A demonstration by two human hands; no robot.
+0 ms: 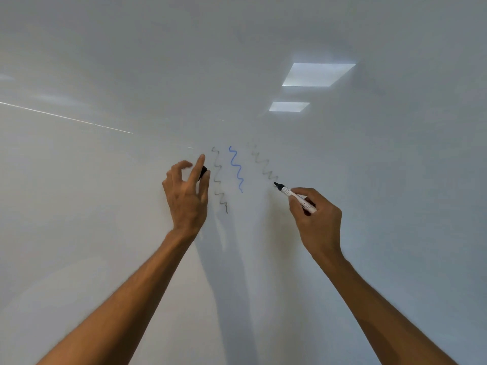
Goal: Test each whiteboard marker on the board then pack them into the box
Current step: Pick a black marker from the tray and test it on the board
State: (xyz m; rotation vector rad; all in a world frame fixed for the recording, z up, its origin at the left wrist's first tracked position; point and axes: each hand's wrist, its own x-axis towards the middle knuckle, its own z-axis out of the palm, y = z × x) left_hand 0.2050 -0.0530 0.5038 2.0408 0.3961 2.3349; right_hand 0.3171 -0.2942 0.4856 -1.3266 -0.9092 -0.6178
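- While the right hand [316, 219] holds it against the whiteboard [105, 233], the marker [295, 196] points up and to the left, its white barrel wrapped by curled fingers and thumb and its black tip bare.
- That tip sits at the lower end of a faint grey squiggle [263, 164]. It looks to be on the board, though actual contact cannot be told for sure.
- The left hand [185, 198] is raised to the left of the drawn lines, its back to the camera. Its thumb and forefinger pinch a black cap [203, 171] while the other fingers curl loosely, holding nothing.
- The cap is only partly seen — most of it is hidden behind the forefinger.
- Three wavy lines stand side by side between the two hands: a dark grey squiggle [218, 180] just beside the left hand, a blue squiggle [236, 168] in the middle, and the faint grey one slanting down towards the marker.
- The dark grey line runs lowest, ending below the level of the left thumb.
- Both bare forearms rise from the bottom corners of the view, well apart.
- Higher on the glossy board are two bright rectangular reflections [317, 74] — one large, one smaller below it — and a thin light streak [66, 117] crosses the left side.
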